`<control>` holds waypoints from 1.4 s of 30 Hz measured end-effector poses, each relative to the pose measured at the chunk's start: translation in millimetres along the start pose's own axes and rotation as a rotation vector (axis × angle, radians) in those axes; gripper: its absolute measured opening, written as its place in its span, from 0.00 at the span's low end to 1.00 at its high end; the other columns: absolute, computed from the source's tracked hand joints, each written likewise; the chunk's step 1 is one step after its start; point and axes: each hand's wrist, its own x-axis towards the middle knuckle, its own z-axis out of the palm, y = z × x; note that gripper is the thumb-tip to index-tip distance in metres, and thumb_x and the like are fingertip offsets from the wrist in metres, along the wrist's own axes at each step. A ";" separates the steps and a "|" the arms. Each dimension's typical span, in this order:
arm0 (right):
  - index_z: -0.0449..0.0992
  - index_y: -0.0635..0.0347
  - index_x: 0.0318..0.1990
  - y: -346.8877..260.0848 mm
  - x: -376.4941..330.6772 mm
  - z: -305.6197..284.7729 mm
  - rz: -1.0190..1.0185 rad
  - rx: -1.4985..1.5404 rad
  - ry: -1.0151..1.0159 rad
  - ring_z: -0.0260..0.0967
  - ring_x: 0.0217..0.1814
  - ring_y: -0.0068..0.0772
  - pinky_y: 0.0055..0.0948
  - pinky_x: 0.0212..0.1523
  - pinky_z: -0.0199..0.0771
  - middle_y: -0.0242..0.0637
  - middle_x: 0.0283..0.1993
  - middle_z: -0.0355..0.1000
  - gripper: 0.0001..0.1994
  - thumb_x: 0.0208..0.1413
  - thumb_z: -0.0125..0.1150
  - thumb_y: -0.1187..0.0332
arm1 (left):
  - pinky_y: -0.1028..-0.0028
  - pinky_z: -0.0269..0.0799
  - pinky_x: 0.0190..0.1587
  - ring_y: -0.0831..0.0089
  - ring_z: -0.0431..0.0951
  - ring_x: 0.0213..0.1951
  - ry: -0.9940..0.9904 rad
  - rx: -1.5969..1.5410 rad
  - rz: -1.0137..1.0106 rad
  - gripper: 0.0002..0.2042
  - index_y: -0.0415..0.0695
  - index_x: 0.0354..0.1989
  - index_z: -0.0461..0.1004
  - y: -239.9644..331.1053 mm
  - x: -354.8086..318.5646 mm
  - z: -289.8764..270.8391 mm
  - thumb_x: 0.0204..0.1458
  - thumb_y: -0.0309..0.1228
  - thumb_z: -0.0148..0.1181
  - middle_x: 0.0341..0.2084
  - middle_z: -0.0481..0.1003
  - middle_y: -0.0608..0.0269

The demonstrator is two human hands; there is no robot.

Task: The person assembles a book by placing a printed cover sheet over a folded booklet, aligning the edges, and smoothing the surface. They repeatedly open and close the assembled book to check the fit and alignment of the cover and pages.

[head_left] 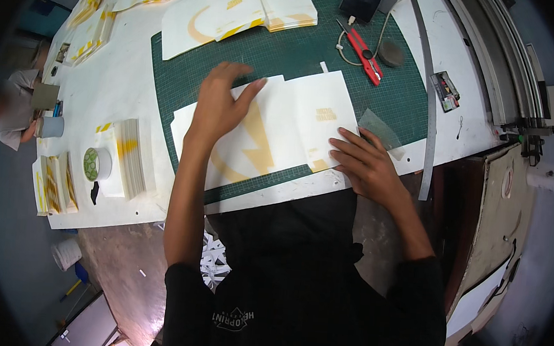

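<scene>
A white printed cardboard sheet [287, 123] with pale yellow shapes and a crease line lies on the green cutting mat [168, 78] in front of me. My left hand [222, 105] is over its left part, thumb and fingers apart, the thumb tip near the sheet's upper edge. It grips nothing. At the sheet's right edge, my right hand [370, 165] lies with fingers stretched out, their tips touching the sheet. Its thumb is mostly hidden. A small white strip [324, 67] shows at the sheet's top edge.
Similar printed sheets [237, 13] lie at the back; stacks of them [130, 156] stand at left beside a tape roll [97, 163]. A red cutter knife [364, 54] lies on the mat. A long metal ruler [430, 119] runs along the right. Another person [18, 103] is at far left.
</scene>
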 end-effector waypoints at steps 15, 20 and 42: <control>0.83 0.56 0.48 0.2 -5.0 7.4 -0.016 -0.040 0.041 0.69 0.74 0.46 0.60 0.75 0.64 0.38 0.66 0.77 0.15 0.52 0.71 0.80 | 0.60 0.80 0.50 0.53 0.85 0.45 -0.196 0.014 0.005 0.20 0.33 0.48 0.84 5.3 24.6 34.7 0.62 0.41 0.69 0.43 0.84 0.43; 0.83 0.60 0.48 -2.2 -8.1 8.8 -0.044 -0.048 0.074 0.73 0.66 0.45 0.59 0.72 0.67 0.41 0.60 0.78 0.13 0.54 0.70 0.77 | 0.59 0.80 0.50 0.54 0.85 0.45 -0.181 0.015 0.028 0.19 0.34 0.48 0.84 3.6 24.8 36.2 0.62 0.41 0.69 0.43 0.84 0.45; 0.83 0.61 0.49 -54.5 33.6 26.2 -0.116 -0.028 0.138 0.74 0.60 0.40 0.54 0.67 0.67 0.38 0.56 0.79 0.18 0.52 0.77 0.67 | 0.58 0.80 0.49 0.52 0.84 0.45 -0.211 0.146 0.115 0.20 0.37 0.49 0.82 -33.0 14.9 2.0 0.62 0.44 0.68 0.42 0.83 0.48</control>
